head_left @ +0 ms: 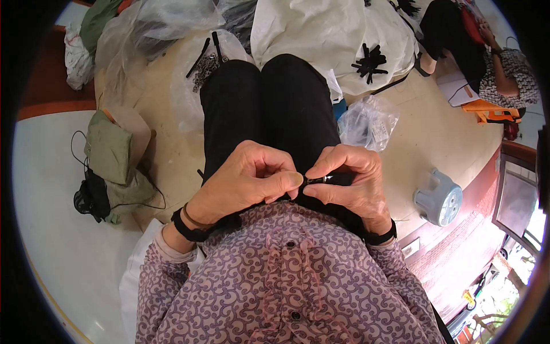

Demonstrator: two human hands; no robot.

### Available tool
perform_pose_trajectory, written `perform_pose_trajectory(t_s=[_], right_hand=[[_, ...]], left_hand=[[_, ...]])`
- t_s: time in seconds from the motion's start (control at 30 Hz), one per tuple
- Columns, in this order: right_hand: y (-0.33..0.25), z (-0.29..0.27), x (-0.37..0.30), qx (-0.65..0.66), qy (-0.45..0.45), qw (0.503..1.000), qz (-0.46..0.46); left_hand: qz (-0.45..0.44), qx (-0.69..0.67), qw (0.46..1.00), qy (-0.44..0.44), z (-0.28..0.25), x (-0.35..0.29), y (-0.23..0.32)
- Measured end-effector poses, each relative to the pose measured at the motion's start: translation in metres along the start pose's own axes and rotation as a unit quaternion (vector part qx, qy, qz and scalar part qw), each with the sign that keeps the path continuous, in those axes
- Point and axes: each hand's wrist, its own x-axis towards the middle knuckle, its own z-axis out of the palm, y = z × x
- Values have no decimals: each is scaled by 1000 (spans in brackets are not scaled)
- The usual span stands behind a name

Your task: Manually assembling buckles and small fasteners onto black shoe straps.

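Observation:
Over my lap, my left hand [255, 179] and my right hand [355, 182] meet with their fingertips almost touching. Between the right thumb and forefinger is a short black strap [312, 181] with a small shiny metal fitting [325, 179]. The left thumb presses on its curled forefinger at the strap's other end; what lies inside that pinch is hidden. Beyond my left knee, a pile of metal clasps [205, 71] with black straps lies on a clear plastic bag [186, 109]. A bunch of black straps [371, 63] rests on a white sack [321, 34] past my right knee.
A crumpled clear bag [369, 123] lies right of my legs, and a light blue stool [440, 198] stands farther right. At the far right sits another person [504, 74]. Green cloth [112, 149] and a black cord are on the left, beside a white surface [57, 229].

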Motion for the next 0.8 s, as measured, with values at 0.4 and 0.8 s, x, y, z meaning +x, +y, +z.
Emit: perform_pose_trajectory(t_s=[0.4, 0.8], right_hand=[[17, -30, -3, 133, 59, 986, 86], [74, -223, 73, 73, 260, 959, 87]], left_hand=[[14, 142, 988, 51, -5, 24, -2], [49, 85, 953, 287, -69, 9, -13]])
